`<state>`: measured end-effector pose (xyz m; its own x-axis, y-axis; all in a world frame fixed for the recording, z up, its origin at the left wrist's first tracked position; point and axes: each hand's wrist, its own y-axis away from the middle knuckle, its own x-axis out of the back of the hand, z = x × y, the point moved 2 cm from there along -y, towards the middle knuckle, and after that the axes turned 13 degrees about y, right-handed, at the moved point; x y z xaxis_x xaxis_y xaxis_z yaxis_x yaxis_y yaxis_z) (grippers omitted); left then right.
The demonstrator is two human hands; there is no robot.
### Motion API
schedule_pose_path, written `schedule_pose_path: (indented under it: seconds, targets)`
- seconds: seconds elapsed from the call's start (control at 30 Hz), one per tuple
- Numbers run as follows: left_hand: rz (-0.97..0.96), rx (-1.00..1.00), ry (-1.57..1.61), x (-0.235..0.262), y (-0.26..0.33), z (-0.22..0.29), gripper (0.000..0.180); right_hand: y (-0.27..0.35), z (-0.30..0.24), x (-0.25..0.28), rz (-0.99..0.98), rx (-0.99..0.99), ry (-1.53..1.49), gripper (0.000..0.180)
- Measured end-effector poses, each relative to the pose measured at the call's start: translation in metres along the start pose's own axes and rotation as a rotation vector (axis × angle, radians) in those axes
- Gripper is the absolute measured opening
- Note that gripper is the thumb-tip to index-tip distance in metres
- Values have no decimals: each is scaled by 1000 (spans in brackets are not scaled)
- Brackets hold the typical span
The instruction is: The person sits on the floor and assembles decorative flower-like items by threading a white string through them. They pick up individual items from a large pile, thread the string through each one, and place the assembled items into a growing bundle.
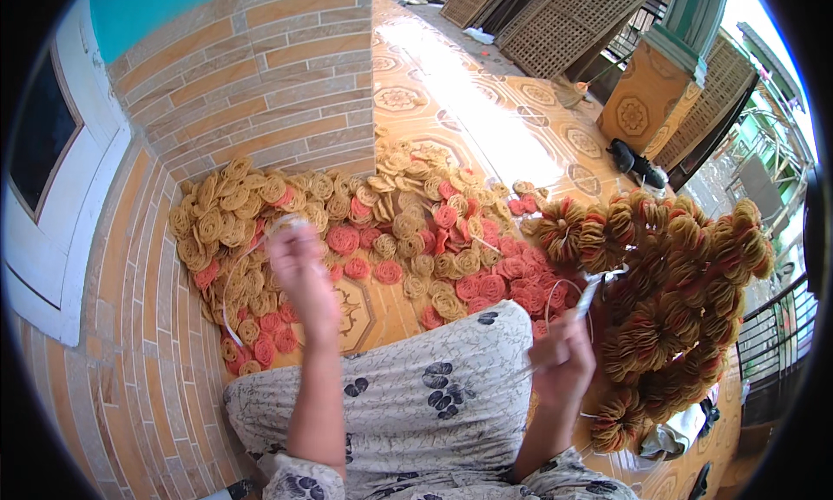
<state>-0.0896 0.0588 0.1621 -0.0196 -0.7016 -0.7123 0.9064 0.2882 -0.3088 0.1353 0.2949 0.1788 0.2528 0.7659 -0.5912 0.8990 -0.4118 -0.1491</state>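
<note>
- Nearest to us lay our lap, covered in pale cloth with dark leaf prints [416, 404], and both forearms rose from it toward the floor beyond.
- Our left hand [299, 261] was lifted over the loose pile and blurred by motion; its fingers looked closed around a thin white strip [232, 279], though the blur kept us from being sure of the grip.
- That strip arced down and to the left from the hand, with its lower end near the brick-tiled wall [130, 309].
- Our right hand [564, 352] sat lower and nearer, with the fingers pinched shut on another white strip [590, 293] that stood up and slightly right from the knuckles.
- A fine loop of the same white material curved just left of that hand.
- Loose woven rosettes in tan and pink [408, 240] were spread on the patterned floor tiles [451, 109], far of both hands and between them.
- Bundled clusters of rosettes [685, 283] were heaped at the right, just beside the right hand's strip.
- So the bundles lay right of the right hand, which was the nearer one, while the loose rosettes lay closest to the left.
- Lattice panels [564, 23] leaned at the far end, and a dark pair of shoes [633, 161] sat by a pillar.
</note>
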Motion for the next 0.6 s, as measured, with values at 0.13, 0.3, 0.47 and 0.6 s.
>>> schedule_pose_path:
  seconds: [0.13,0.3,0.47,0.6]
  targets:
    - [-696,389,-76,-119,104,-126,11,17,43,-33,-321,-277,-36,17]
    - [-1252,94,-505,-99,184,-150,44,31,30,-19,-450,-391,-22,19]
    - [-567,1469,33,18,157,-75,55,26,36,-5,-337,-472,58,19]
    - [-375,1552,34,50,170,2,66,35,83,-44,-539,-778,36,19]
